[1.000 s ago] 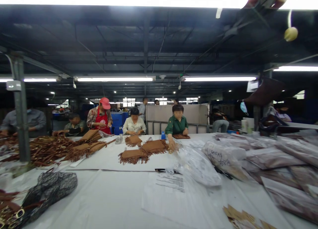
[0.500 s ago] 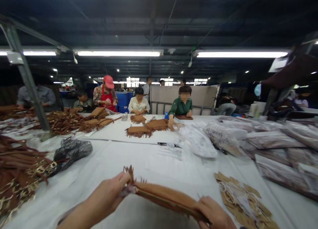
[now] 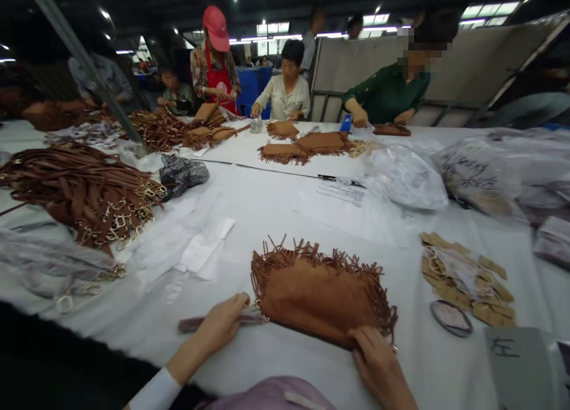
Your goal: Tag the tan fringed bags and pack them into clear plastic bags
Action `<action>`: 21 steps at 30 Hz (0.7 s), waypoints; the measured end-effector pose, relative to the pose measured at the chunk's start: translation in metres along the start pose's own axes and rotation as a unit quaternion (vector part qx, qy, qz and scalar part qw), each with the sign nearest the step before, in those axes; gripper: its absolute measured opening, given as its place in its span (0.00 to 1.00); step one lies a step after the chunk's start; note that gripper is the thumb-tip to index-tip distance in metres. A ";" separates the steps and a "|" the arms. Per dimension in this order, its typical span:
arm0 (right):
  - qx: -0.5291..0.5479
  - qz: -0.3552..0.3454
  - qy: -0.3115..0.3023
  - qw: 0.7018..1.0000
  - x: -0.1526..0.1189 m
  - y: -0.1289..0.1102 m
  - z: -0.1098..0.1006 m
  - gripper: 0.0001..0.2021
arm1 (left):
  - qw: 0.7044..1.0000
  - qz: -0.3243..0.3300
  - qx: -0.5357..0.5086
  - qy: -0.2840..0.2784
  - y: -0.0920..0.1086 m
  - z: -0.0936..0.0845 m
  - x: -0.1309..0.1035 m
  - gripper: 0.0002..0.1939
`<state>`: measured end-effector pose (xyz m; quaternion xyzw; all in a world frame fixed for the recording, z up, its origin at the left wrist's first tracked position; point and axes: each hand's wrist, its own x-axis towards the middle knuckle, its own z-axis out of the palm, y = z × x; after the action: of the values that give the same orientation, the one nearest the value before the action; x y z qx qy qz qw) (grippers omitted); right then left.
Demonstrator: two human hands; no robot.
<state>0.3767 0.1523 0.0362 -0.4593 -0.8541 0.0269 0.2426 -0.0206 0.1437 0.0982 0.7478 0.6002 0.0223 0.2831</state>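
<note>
Item: one brown fringed pouch (image 3: 316,294), lying flat on the white table (image 3: 267,214) between the hands, fringe mostly at the far edge and right end. Handling, by my judgement: light, soft, bendable, not slippery; best held by the firmer near edge, clear of the strands. Right hand (image 3: 378,362): nearly closed, near edge pinched at the right. Left hand (image 3: 222,324): fingers bent at the wrapped strap (image 3: 191,324) by the left corner; whether they gripped it, I could not tell. Writing: grey card (image 3: 516,362), one large character, perhaps 左; clear bag (image 3: 476,155), dark handwriting, illegible; plastic sheet (image 3: 341,193), printed lines, too small. Brands: none readable.
</note>
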 end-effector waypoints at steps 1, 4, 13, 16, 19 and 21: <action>0.005 0.000 0.003 1.000 -0.001 0.000 0.000 0.14 | 1.000 -0.012 -0.025 0.007 -0.001 -0.001 -0.006 0.20; 0.014 -0.006 0.015 1.000 -0.003 -0.001 0.002 0.14 | 0.996 -0.030 -0.088 0.014 0.001 -0.004 -0.018 0.15; 0.053 0.070 0.029 0.996 -0.005 -0.031 -0.008 0.15 | 0.990 -0.070 -0.103 0.067 0.017 0.027 0.013 0.09; 0.056 0.110 0.008 0.992 -0.006 -0.041 -0.016 0.18 | 0.994 -0.061 -0.063 0.067 0.008 0.046 0.023 0.07; 0.067 0.138 -0.007 0.988 -0.012 -0.050 -0.018 0.18 | 0.992 -0.042 -0.089 0.077 -0.009 0.056 0.028 0.08; 0.081 0.144 -0.012 0.986 -0.017 -0.054 -0.021 0.18 | 0.990 -0.046 -0.113 0.072 -0.013 0.055 0.027 0.06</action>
<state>0.3519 0.1037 0.0628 -0.5559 -0.7769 0.1358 0.2625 -0.0038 0.1482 0.0374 0.6789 0.6465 0.1305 0.3227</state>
